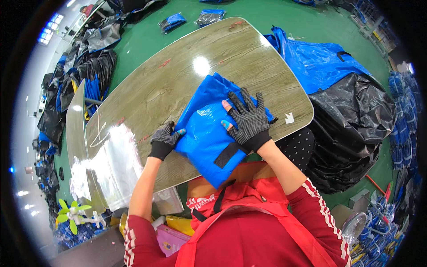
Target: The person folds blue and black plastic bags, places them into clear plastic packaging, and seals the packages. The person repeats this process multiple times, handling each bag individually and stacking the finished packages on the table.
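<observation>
A folded blue plastic tarp (200, 120) with a black patch lies on the wood-patterned tabletop (253, 58), its near corner hanging over the front edge. My left hand (165, 137), in a dark dotted glove, grips the tarp's left edge with the thumb on top; some of its fingers are hidden. My right hand (249, 118) wears a matching glove with bare fingertips on the thumb side. It rests palm down on the right part of the tarp, fingers spread. Blue wrapping shows on fingertips of both hands.
Clear plastic sleeves (115, 164) lie at the table's left. Large blue-and-black sheeting (351, 120) is heaped beside the right edge. Two packed bundles (172, 21) sit on the green floor beyond. A small green-bladed fan (73, 214) stands at lower left, near a pink box (170, 238).
</observation>
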Demonstrator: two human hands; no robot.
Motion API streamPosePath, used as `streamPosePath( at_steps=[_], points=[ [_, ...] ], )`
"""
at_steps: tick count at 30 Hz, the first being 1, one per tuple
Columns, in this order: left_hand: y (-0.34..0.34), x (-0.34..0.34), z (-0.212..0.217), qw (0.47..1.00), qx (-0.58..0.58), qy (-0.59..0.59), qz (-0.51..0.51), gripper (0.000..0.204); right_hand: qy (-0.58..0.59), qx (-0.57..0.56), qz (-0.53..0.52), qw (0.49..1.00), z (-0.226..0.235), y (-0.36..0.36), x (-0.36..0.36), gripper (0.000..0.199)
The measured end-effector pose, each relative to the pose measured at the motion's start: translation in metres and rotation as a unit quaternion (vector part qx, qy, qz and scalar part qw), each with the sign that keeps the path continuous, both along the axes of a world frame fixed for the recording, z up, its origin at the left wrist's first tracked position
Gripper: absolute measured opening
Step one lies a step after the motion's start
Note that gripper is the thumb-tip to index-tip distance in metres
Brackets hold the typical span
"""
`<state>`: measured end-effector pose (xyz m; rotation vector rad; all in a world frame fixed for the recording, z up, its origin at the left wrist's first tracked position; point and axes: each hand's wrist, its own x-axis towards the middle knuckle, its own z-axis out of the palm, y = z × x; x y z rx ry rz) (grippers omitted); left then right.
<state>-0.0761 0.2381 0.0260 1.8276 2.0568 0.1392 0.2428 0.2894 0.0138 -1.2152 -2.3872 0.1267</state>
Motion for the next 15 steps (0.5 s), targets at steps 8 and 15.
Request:
streamPosePath(
  at_steps=[8,15],
  points=[
    [0.094,0.102,-0.006,0.943,0.167,-0.146,-0.250,0.052,0.006,0.021,0.083,0.996,-0.001,-0.005,0.013,0.066],
    [0.009,0.061,-0.054,0.909,0.122,-0.334,-0.216,0.051,0.039,0.037,0.301,0.952,0.022,-0.028,0.087,0.048]
  ],
)
